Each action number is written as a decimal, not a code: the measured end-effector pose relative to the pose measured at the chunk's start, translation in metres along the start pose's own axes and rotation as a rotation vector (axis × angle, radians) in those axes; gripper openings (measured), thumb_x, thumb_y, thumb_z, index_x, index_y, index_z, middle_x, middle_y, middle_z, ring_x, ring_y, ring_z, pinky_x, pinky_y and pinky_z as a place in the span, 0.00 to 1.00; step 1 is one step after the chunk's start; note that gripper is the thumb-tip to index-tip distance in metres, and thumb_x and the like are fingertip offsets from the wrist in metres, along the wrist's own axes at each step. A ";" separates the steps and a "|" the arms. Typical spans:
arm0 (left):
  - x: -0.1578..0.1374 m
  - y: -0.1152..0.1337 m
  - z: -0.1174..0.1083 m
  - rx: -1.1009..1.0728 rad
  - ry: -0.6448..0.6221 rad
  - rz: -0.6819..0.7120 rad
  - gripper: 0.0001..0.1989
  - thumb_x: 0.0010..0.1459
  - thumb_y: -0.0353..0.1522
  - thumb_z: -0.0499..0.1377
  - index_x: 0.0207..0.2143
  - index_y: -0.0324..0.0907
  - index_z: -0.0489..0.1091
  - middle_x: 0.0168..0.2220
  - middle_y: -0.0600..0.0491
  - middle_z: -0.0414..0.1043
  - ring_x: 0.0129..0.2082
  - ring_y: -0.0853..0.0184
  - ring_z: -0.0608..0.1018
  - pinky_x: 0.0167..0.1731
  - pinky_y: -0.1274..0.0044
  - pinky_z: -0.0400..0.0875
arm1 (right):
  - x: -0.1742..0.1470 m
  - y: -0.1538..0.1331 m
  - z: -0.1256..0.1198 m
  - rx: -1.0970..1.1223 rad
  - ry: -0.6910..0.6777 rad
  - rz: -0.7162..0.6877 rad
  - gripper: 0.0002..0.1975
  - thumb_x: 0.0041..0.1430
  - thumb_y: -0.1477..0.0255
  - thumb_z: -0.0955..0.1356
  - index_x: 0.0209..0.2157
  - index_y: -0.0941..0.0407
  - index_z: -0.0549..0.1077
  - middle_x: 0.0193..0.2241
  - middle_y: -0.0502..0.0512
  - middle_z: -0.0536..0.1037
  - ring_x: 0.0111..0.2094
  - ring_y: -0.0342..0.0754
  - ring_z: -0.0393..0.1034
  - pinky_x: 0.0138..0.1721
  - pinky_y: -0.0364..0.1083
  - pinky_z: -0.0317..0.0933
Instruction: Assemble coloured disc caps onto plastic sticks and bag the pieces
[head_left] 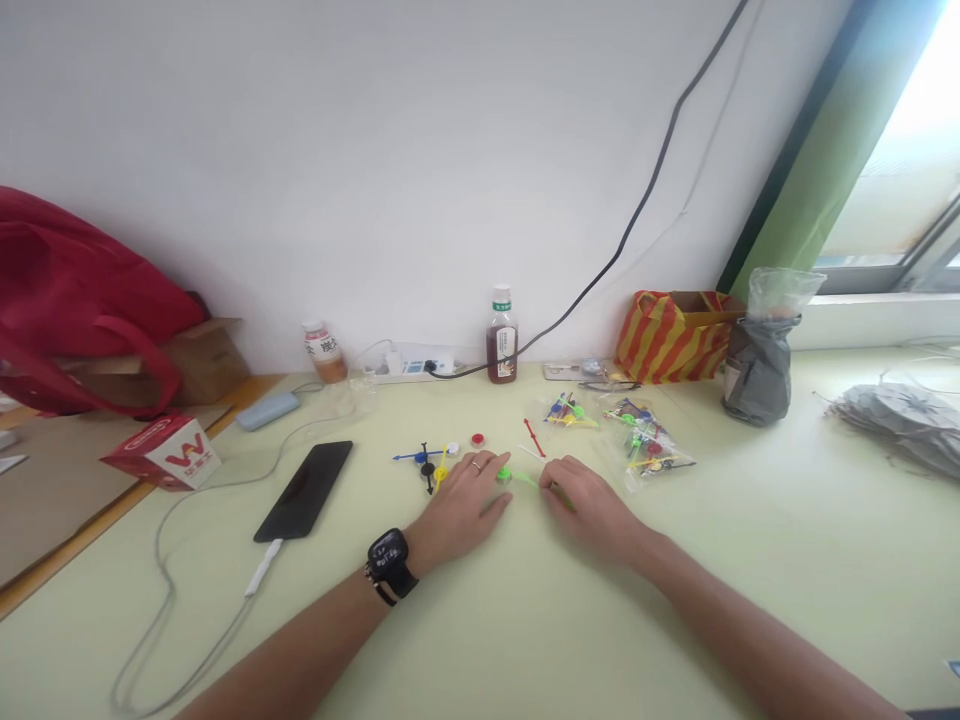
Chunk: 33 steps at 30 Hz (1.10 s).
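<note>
- Near the middle of the pale counter (525, 620), my two hands met over a small green piece, both lying low so the wrists could rest on the surface.
- My left hand (461, 505) lay palm down with its fingers pressed together, the tips touching a green disc (504, 475); it seemed to pin the disc flat so it would not skate away.
- My right hand (592, 505) was curled, its grip pinching the near end of a thin green stick (529, 481) that ran from the disc toward it; how tightly it pinched I could not tell, since the fingers hid the stick's end.
- Just left of my left hand sat a part-built cluster (431, 465) of blue, black and yellow sticks, with a red disc (478, 439) beside it, all kept close, I judged, for easy reach.
- A loose red stick (534, 437) lay just beyond my hands.
- Two clear bags of coloured parts (649, 445) lay past my right hand, near but apart from it.
- A black phone (305, 490) on its cable lay well to the left, clear of the small pieces.
- A brown bottle (502, 340) stood upright against the wall, well behind everything.
</note>
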<state>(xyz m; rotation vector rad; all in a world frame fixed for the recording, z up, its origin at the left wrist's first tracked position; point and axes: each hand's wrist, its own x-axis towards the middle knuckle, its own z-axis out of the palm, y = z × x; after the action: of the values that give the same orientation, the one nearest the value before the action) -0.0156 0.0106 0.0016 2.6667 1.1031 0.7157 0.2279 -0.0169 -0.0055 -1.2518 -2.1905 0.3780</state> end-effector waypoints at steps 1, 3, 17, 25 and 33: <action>0.000 0.001 0.000 -0.013 -0.005 0.005 0.17 0.70 0.35 0.54 0.58 0.46 0.69 0.52 0.46 0.72 0.56 0.56 0.73 0.57 0.61 0.70 | 0.000 -0.001 0.000 0.016 0.014 0.014 0.08 0.63 0.81 0.62 0.36 0.54 0.67 0.33 0.54 0.75 0.37 0.51 0.68 0.37 0.49 0.63; 0.001 0.004 0.000 -0.066 -0.022 -0.005 0.11 0.69 0.34 0.55 0.50 0.45 0.73 0.47 0.48 0.73 0.50 0.58 0.75 0.52 0.65 0.72 | -0.001 -0.001 -0.001 0.051 0.050 0.022 0.10 0.62 0.81 0.62 0.40 0.53 0.69 0.35 0.54 0.75 0.38 0.51 0.70 0.38 0.49 0.64; 0.003 0.023 0.017 -0.883 0.031 -0.379 0.14 0.60 0.40 0.66 0.43 0.40 0.73 0.35 0.53 0.75 0.33 0.68 0.78 0.36 0.76 0.74 | 0.010 -0.002 -0.006 0.612 0.069 0.222 0.10 0.58 0.63 0.73 0.30 0.55 0.78 0.32 0.54 0.77 0.31 0.47 0.70 0.33 0.47 0.64; 0.002 0.029 0.014 -0.961 0.048 -0.277 0.21 0.60 0.39 0.68 0.53 0.41 0.72 0.46 0.46 0.80 0.47 0.60 0.82 0.50 0.68 0.78 | 0.010 -0.016 -0.008 1.091 0.006 0.410 0.19 0.48 0.56 0.80 0.30 0.56 0.76 0.28 0.54 0.81 0.32 0.49 0.75 0.38 0.49 0.68; 0.002 0.028 0.015 -0.811 0.109 -0.187 0.13 0.66 0.37 0.62 0.51 0.43 0.75 0.48 0.47 0.79 0.45 0.63 0.82 0.49 0.70 0.79 | 0.010 -0.018 -0.007 0.963 0.010 0.349 0.17 0.55 0.55 0.76 0.33 0.55 0.82 0.24 0.50 0.76 0.27 0.43 0.65 0.32 0.45 0.62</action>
<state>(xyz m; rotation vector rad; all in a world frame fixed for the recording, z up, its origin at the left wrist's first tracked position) 0.0104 -0.0070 -0.0015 1.8377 0.8204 1.0078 0.2160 -0.0177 0.0126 -1.0211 -1.4112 1.3559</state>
